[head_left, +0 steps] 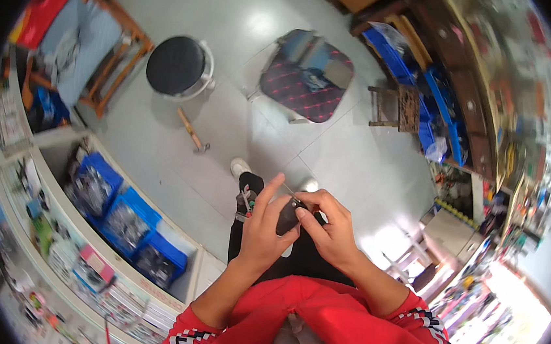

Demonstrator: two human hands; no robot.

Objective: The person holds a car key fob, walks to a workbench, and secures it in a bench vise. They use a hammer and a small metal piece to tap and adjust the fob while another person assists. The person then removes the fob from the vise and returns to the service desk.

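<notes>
My left hand (pixel 265 230) and my right hand (pixel 329 229) are closed around a small black object (pixel 288 217) with a silvery spot, held over my lap. My left index finger points upward, beside a thin, pin-like piece above the object; what that piece is, I cannot make out. My right thumb and fingers press on the object's right side. Some small metal items with red and green bits (pixel 244 203) lie on my dark-trousered leg, left of my left hand.
A hammer (pixel 193 132) lies on the floor ahead-left, near a round black stool (pixel 175 65). A cushioned seat (pixel 312 93) bears cloth. Blue bins (pixel 127 221) fill shelving at left; a wooden stool (pixel 402 108) and blue trays (pixel 445 102) stand right, beside cluttered counters.
</notes>
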